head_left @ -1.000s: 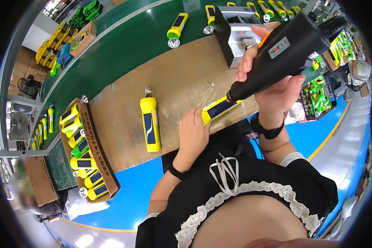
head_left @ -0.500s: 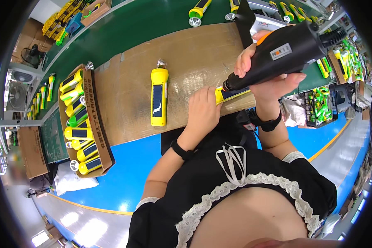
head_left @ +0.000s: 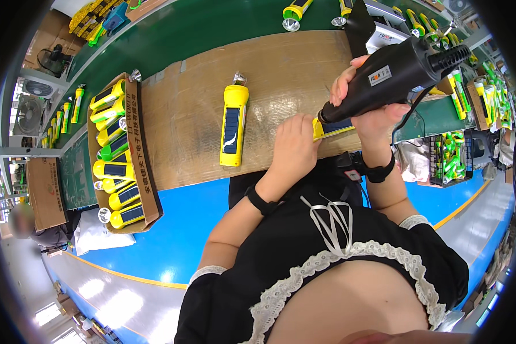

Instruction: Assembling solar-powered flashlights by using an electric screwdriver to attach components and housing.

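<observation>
My right hand (head_left: pixel 368 109) grips a black electric screwdriver (head_left: pixel 395 71), its tip pressed down on a yellow flashlight (head_left: pixel 332 127) that lies at the near edge of the brown cardboard-covered bench (head_left: pixel 281 69). My left hand (head_left: pixel 295 150) rests on top of that flashlight and holds it down; most of its body is hidden under the hand. A second yellow flashlight (head_left: pixel 233 125) with a dark solar panel lies loose on the bench to the left of my hands.
A cardboard tray (head_left: pixel 146 172) with several yellow and green flashlights sits at the bench's left. A green conveyor (head_left: pixel 172 28) behind carries more flashlights. Bins of parts stand at the right (head_left: pixel 450 155). A seated person (head_left: pixel 23 223) is at far left.
The view has shifted, so bench and flashlights sit further right in the frame. Both hands have stayed on the same flashlight, with the screwdriver tip still down on it.
</observation>
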